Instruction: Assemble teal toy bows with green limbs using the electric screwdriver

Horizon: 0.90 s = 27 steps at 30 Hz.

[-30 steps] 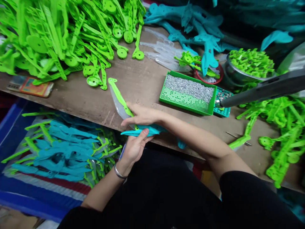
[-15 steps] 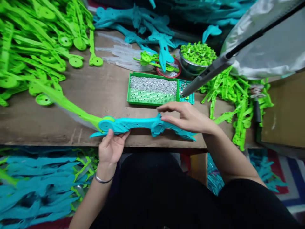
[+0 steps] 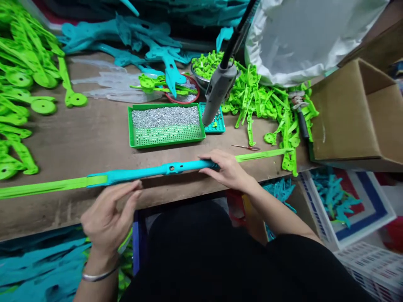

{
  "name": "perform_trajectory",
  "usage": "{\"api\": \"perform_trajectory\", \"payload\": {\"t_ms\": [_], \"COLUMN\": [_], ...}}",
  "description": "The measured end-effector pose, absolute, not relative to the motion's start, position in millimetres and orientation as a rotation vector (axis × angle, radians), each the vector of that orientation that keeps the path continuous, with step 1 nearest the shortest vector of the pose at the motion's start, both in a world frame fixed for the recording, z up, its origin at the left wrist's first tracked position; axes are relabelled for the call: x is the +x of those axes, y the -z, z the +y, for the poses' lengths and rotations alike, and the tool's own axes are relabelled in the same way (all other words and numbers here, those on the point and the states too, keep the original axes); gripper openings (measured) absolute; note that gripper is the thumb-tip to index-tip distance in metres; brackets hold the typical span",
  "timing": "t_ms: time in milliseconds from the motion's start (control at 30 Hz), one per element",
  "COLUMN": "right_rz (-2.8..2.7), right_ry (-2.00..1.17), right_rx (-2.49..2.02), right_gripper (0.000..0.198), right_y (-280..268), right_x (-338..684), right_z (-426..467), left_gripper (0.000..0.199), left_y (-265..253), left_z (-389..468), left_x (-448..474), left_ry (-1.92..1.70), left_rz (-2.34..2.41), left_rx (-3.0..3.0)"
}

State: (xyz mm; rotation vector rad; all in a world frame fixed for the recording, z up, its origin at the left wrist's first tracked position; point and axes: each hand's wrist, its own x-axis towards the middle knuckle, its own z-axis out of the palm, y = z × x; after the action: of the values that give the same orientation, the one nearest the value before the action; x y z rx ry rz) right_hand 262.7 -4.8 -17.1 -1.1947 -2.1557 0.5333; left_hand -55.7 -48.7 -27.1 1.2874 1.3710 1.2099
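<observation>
A long plastic toy bow (image 3: pixel 151 171) stands edge-on along the front of the bench, with a turquoise middle and a lime-green limb at each end. My right hand (image 3: pixel 228 170) grips the right end of the turquoise part between thumb and fingers. Below the left joint, my left hand (image 3: pixel 108 214) is off the bow, its fingers curved and the thumb apart from them. Behind the bow sits a green tray (image 3: pixel 166 140) of small silvery screws. A grey electric screwdriver (image 3: pixel 217 90) hangs over a small teal tray (image 3: pixel 218 129).
Lime-green parts lie heaped at left (image 3: pixel 19 79) and right (image 3: pixel 258 96). Turquoise bow bodies (image 3: pixel 126 35) fill the back. A metal bowl (image 3: pixel 203 79) and a red basket (image 3: pixel 197 92) stand mid-bench. A thin screwdriver (image 3: pixel 248 147) lies behind the right limb; a cardboard box (image 3: pixel 343 121) is at right.
The bow has turned from its side onto its edge, and both green limbs now show. My left hand has come off its left joint; my right hand has closed on the right end. The view has swung right.
</observation>
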Motion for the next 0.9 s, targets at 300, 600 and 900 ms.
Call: {"api": "perform_trajectory", "payload": {"t_ms": [300,600,900], "right_rz": [-2.221,-2.112,-1.725], "right_ry": [-0.406,-0.998,-0.448], "right_rx": [-1.312,-1.396,-1.522], "right_gripper": [0.029,0.021,0.016], "right_y": [15,22,16], "right_x": [260,274,323], "right_z": [-3,17,160], "left_gripper": [0.028,0.041,0.061], "left_y": [23,40,44], "left_z": [12,19,3], "left_x": [-45,-39,-11], "left_ry": [-0.780,-0.392,-0.454], "left_rz": [1.497,1.402,1.390], "left_rx": [2.609,2.639,2.625]}}
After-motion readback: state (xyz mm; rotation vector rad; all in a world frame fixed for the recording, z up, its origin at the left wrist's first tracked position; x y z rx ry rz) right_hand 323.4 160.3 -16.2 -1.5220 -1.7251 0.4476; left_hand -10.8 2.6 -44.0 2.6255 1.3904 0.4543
